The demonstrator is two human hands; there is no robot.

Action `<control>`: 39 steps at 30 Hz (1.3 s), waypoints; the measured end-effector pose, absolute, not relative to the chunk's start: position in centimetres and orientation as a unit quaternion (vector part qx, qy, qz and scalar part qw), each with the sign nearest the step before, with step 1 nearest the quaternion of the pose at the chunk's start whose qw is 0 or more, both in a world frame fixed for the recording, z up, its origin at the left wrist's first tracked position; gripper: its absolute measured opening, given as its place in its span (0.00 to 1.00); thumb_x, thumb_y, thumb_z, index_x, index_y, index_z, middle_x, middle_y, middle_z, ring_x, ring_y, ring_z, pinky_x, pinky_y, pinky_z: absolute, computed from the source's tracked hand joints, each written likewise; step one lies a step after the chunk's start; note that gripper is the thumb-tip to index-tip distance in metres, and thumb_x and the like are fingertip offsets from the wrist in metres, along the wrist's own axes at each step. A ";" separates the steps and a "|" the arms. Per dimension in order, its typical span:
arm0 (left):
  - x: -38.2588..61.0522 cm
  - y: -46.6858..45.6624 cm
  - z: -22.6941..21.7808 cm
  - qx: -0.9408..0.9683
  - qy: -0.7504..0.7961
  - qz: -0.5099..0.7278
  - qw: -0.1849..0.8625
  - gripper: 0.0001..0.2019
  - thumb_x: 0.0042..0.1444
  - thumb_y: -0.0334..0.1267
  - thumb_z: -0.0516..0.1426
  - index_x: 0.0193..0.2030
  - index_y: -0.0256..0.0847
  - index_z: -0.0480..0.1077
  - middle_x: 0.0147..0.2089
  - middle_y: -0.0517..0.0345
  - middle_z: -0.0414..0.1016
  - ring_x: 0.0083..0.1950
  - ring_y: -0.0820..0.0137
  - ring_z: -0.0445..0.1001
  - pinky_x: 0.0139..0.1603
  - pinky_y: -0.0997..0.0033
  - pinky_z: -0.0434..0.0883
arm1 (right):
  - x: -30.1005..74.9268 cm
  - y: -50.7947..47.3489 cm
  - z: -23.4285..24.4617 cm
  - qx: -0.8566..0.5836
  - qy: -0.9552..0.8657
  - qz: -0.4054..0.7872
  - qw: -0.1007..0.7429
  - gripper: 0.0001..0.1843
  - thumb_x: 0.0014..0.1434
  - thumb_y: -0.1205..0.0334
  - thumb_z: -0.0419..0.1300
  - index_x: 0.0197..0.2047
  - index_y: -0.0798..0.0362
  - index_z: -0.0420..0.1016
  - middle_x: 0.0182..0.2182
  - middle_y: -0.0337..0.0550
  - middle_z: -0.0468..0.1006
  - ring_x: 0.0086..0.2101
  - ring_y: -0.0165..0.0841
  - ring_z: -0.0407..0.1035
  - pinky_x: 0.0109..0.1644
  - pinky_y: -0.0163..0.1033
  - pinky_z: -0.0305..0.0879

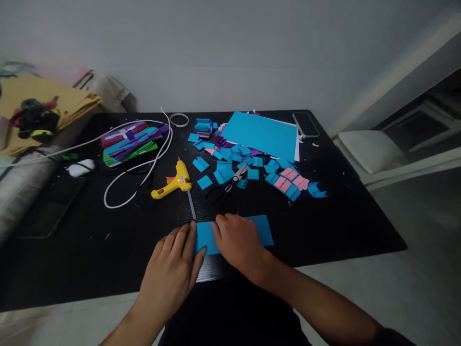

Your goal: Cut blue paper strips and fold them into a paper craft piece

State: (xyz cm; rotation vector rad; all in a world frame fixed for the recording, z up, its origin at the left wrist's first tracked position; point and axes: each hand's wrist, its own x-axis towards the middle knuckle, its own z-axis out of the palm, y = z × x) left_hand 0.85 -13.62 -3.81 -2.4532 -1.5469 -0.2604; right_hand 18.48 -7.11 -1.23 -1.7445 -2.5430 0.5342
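A strip of blue paper point(264, 230) lies flat near the front edge of the black table. My left hand point(172, 254) rests over its left end, fingers stretched out and thumb along the lower edge. Across the middle of the strip, my right hand point(237, 238) presses down with curled fingers, their tips partly hidden. Just beyond the strip is a yellow glue gun point(175, 182) with a clear glue stick point(191, 204) coming out of its back. Scissors point(236, 178) with dark handles lie among small cut blue paper pieces point(225, 170).
A large blue sheet point(264, 134) lies at the back, beside a phone point(305, 124). Folded pink pieces point(288, 179) sit to the right. Left are bundled coloured paper strips point(133, 139), a white cable point(118, 205), a tape ring point(179, 120) and a white earbud case point(81, 167).
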 end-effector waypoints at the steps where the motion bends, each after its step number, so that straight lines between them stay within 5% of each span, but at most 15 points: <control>1: 0.9 -13.6 -3.8 -0.837 -0.528 -0.089 0.113 0.24 0.72 0.43 0.52 0.63 0.23 0.71 0.56 0.33 0.77 0.55 0.49 0.76 0.51 0.52 0.74 | 18.6 -7.0 -1.2 -0.561 -0.810 0.173 0.004 0.18 0.75 0.61 0.50 0.41 0.55 0.79 0.37 0.52 0.85 0.39 0.43 0.82 0.37 0.40 0.71; 22: 0.9 -13.8 -3.7 -0.833 -0.536 -0.080 0.107 0.26 0.72 0.44 0.52 0.68 0.23 0.65 0.52 0.34 0.75 0.52 0.50 0.75 0.47 0.53 0.74 | 22.3 -6.3 0.1 -0.618 -0.762 0.188 -0.050 0.20 0.75 0.59 0.50 0.42 0.54 0.81 0.37 0.49 0.86 0.37 0.44 0.83 0.34 0.40 0.70; 39: 0.9 -13.8 -3.6 -0.833 -0.538 -0.068 0.106 0.27 0.73 0.45 0.51 0.68 0.23 0.65 0.52 0.34 0.75 0.52 0.50 0.75 0.46 0.53 0.75 | 26.1 -5.9 0.0 -0.647 -0.739 0.177 -0.068 0.20 0.75 0.57 0.51 0.36 0.53 0.80 0.32 0.46 0.84 0.33 0.40 0.80 0.29 0.37 0.57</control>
